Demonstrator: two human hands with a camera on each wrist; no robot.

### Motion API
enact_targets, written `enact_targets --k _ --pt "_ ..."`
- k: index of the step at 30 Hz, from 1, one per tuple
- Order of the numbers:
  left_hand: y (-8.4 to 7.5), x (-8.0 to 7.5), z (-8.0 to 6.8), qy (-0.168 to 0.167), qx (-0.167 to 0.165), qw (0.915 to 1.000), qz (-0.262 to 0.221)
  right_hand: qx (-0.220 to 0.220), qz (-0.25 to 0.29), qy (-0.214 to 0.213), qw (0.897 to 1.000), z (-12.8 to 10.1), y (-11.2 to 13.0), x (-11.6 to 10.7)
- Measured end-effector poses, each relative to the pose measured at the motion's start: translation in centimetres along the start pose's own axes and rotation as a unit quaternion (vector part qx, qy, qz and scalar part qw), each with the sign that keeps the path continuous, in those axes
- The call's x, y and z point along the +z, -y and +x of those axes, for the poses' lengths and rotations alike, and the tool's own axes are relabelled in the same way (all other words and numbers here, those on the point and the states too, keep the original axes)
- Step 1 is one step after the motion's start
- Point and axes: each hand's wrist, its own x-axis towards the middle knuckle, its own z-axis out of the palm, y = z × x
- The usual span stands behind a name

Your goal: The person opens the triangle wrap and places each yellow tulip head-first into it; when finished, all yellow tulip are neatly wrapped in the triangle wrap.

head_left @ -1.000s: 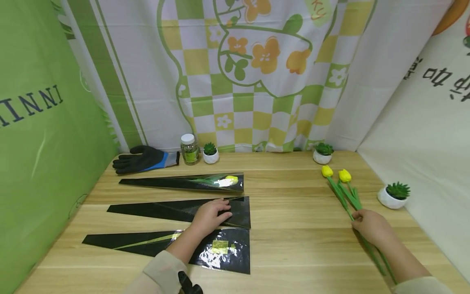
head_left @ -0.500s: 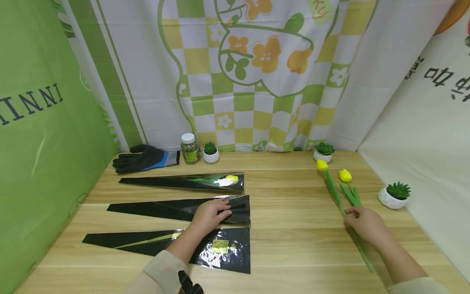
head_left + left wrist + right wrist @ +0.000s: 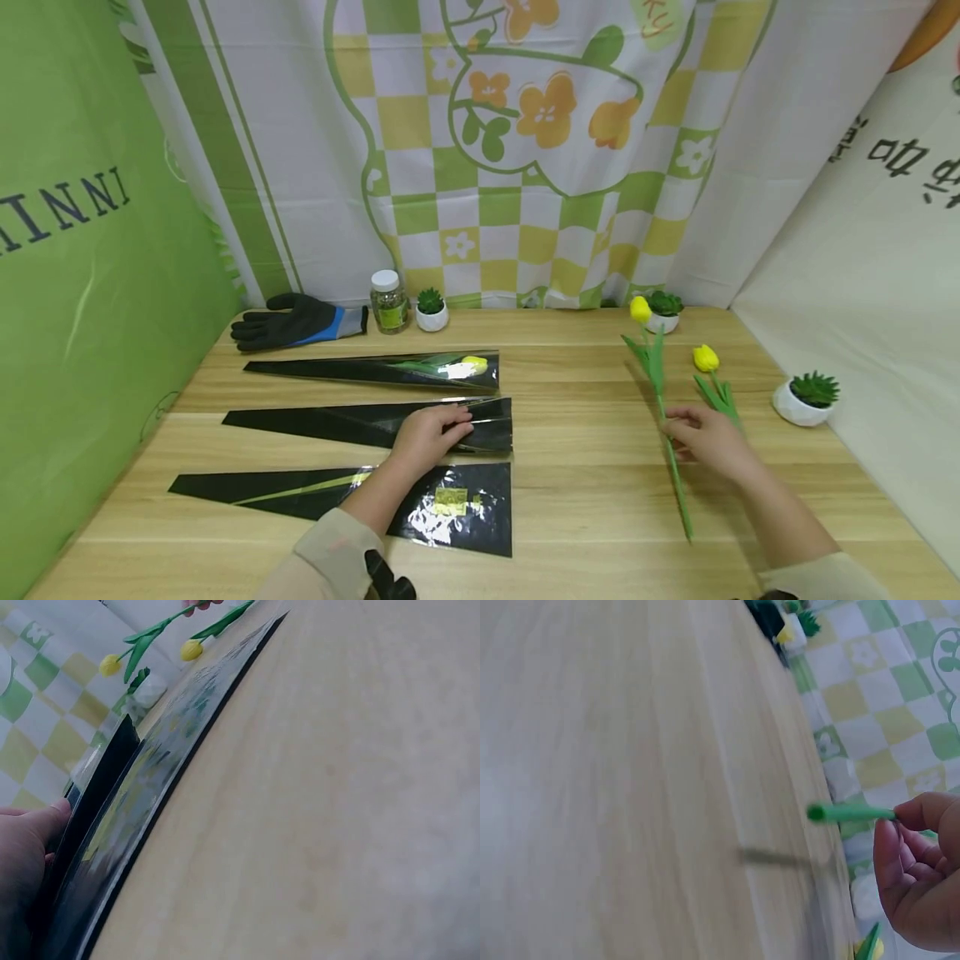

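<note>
1. Yellow tulip [image 3: 660,392]: I see its long axis running from near to far across the wooden table [image 3: 585,500], the yellow head at the far end near a small white-potted plant [image 3: 662,310] and the cut stem end toward me. The stem leans slightly, head a little further left than the bottom tip. In the right wrist view the stem end sticks out past the fingers, clear of the tabletop, with its shadow below.

2. My right hand [image 3: 705,437] pinches the stem about midway, fingers curled round it, forearm reaching in from the lower right.

3. A second yellow tulip [image 3: 712,379] lies on the table just right of the held one, head also pointing away from me.

4. My left hand [image 3: 431,433] rests on the wide end of the middle black sleeve [image 3: 360,423], fingers laid fairly straight over the film, gripping nothing that I can make out.

5. That sleeve lies between two others: the far sleeve [image 3: 375,369] with a tulip already inside, and the near sleeve [image 3: 337,496] closest to me. All three have their narrow tips pointing left.
</note>
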Motion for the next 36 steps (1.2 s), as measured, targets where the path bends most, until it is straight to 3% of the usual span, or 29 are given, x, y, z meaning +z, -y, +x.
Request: enact_targets --k 6,11,15,21,30,36 --pt "0.1 0.0 0.0 -0.005 0.002 1.0 -0.002 0.005 0.085 0.029 0.996 0.7 1.4 1.5" --pt "0.1 0.0 0.0 -0.004 -0.004 1.0 -0.001 0.017 0.179 0.015 0.984 1.7 2.5 3.8" --pt "0.1 0.0 0.0 -0.005 -0.016 0.9998 -0.012 0.028 0.261 -0.023 0.965 2.4 3.4 5.7" --pt "0.1 0.1 -0.1 -0.009 -0.012 0.9999 -0.007 0.047 0.359 -0.096 0.927 3.5 4.5 8.2" --pt "0.1 0.1 -0.2 -0.011 -0.005 0.9999 -0.005 0.041 0.4 -0.174 0.899 5.5 5.2 10.6" --pt "0.2 0.1 -0.1 -0.012 -0.007 0.9999 -0.007 0.051 0.405 -0.179 0.895 6.1 5.5 11.8"
